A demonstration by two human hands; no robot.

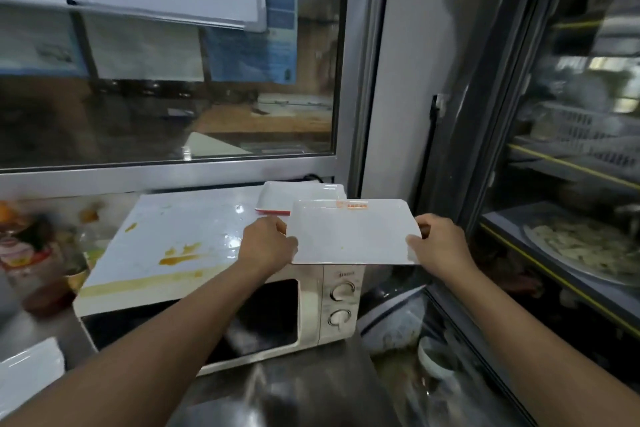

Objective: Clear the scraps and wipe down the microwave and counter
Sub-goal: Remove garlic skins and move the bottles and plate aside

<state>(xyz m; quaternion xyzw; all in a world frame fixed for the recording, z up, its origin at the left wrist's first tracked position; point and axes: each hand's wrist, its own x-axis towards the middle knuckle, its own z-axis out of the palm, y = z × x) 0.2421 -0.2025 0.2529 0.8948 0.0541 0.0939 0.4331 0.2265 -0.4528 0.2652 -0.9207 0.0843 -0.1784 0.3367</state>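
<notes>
A white microwave [311, 305] stands on a steel counter [294, 395]. Orange sauce smears [180, 255] and a yellowish streak mark its flat white top. I hold a white rectangular plate [349, 232] level above the microwave's right end. My left hand [266, 243] grips its left edge and my right hand [440, 243] grips its right edge. A second white tray with a red rim [298, 196] lies on the microwave's back right corner, behind the held plate.
Blurred sauce bottles [38, 253] stand left of the microwave. A white plate [27, 371] sits at the lower left. A glass window [166, 97] rises behind. At right, a glass-door fridge [571, 184] holds a plate of dumplings [585, 246].
</notes>
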